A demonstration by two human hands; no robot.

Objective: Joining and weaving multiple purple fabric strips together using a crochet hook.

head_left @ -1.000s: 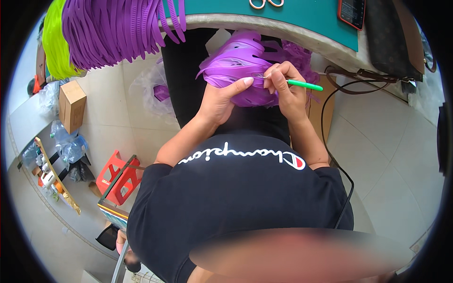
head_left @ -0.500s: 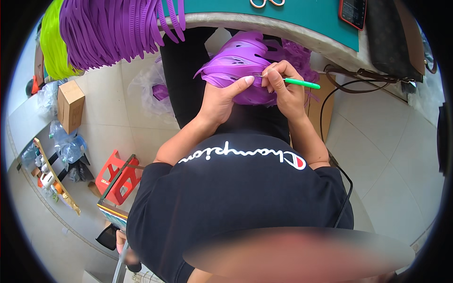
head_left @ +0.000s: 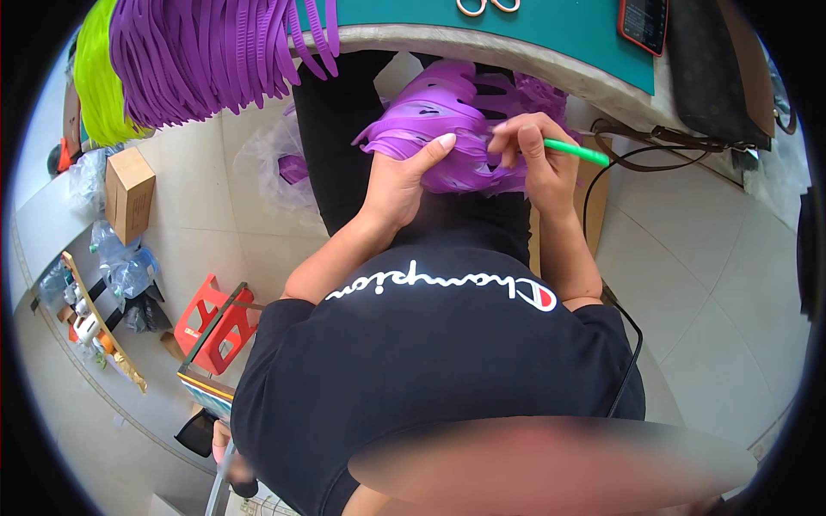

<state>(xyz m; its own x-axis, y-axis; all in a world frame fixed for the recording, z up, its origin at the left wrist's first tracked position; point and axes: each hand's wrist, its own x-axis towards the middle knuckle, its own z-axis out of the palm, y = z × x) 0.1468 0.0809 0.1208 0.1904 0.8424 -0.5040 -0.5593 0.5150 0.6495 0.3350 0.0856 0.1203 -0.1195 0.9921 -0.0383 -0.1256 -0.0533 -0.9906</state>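
A flexible purple plastic piece [head_left: 434,99], with slots and strap-like parts, lies bunched over my lap. My left hand [head_left: 403,176] is closed on its near left side, the thumb pressed on top. A slim green-handled tool [head_left: 581,153] sits pinched in my right hand [head_left: 544,163], just right of the piece. The handle sticks out to the right; its working tip cannot be made out. Several long purple straps [head_left: 202,60] hang over the table edge at the far left, beside bright yellow-green ones [head_left: 96,82].
A green mat [head_left: 559,34] covers the table [head_left: 413,36] ahead, with scissors [head_left: 488,7] and a phone [head_left: 643,24] on it. A dark bag [head_left: 718,69] hangs at the right. On the floor are a cardboard box [head_left: 129,193] and a red stool [head_left: 225,331].
My right hand has drawn back to the right with the green-handled tool, away from my left thumb. The purple piece has shifted slightly; my left hand keeps its grip.
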